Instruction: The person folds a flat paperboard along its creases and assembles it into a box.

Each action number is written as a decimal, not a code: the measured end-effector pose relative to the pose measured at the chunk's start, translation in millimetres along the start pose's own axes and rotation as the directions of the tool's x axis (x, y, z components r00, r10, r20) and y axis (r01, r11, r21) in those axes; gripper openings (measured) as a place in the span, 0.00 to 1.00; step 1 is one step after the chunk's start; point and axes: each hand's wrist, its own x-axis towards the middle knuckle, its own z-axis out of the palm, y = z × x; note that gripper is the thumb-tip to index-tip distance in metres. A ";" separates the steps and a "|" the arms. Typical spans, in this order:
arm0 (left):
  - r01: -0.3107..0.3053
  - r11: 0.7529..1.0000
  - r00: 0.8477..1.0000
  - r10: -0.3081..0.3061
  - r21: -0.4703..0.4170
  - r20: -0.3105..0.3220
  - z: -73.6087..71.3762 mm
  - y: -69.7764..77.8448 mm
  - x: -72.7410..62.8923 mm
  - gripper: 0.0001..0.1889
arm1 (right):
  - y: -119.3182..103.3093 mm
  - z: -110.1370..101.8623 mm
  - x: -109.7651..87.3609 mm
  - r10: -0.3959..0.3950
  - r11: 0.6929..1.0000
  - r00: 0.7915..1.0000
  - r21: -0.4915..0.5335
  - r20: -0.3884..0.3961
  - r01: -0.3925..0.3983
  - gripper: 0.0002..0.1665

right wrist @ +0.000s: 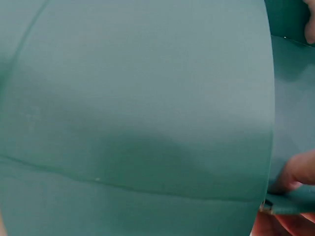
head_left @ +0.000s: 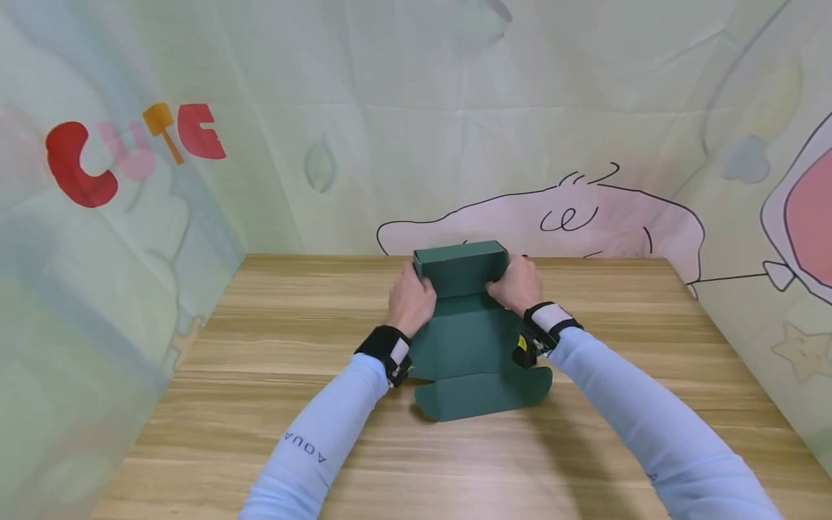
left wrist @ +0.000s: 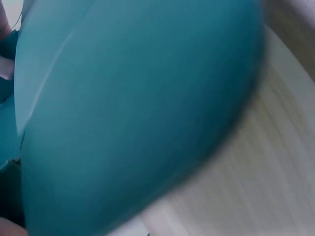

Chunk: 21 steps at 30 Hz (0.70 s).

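A dark green cardboard box [head_left: 474, 336] stands partly folded on the wooden table. Its far end is folded up into a raised wall [head_left: 463, 269], while the wide front flap with rounded ends lies toward me. My left hand [head_left: 412, 297] grips the left end of that wall, its fingers mostly hidden behind the cardboard. At the opposite end my right hand [head_left: 518, 284] pinches the wall; in the right wrist view its thumb [right wrist: 299, 169] is on one side and fingers on the other. A blurred green flap [left wrist: 133, 118] fills much of the left wrist view.
The wood-grain table [head_left: 312, 303] extends around the box on every side. Behind it and to both sides hangs a printed cloth backdrop [head_left: 416, 130] with cartoon drawings. Wrist cameras on black straps [head_left: 385, 348] sit close to the box flaps.
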 end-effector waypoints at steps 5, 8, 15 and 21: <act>0.007 1.000 1.000 -0.007 -0.005 0.001 -1.3 -0.2 0.3 0.16 | 1.3 -1.9 -1.3 -0.001 1.000 0.999 0.024 0.048 0.000 0.22; -0.005 1.000 1.000 0.005 -0.003 0.002 -0.4 0.2 -0.5 0.16 | 1.2 -0.8 -2.1 -0.006 1.000 1.000 0.025 0.026 0.005 0.20; -0.027 1.000 0.999 0.028 -0.005 0.021 2.6 1.3 -4.0 0.16 | 3.6 1.1 -1.5 -0.002 1.000 1.000 -0.002 -0.013 0.002 0.20; -0.045 0.999 0.999 0.045 0.016 0.016 0.1 0.0 -0.9 0.16 | 8.7 -3.1 -0.4 -0.079 0.997 0.996 0.025 0.050 0.078 0.19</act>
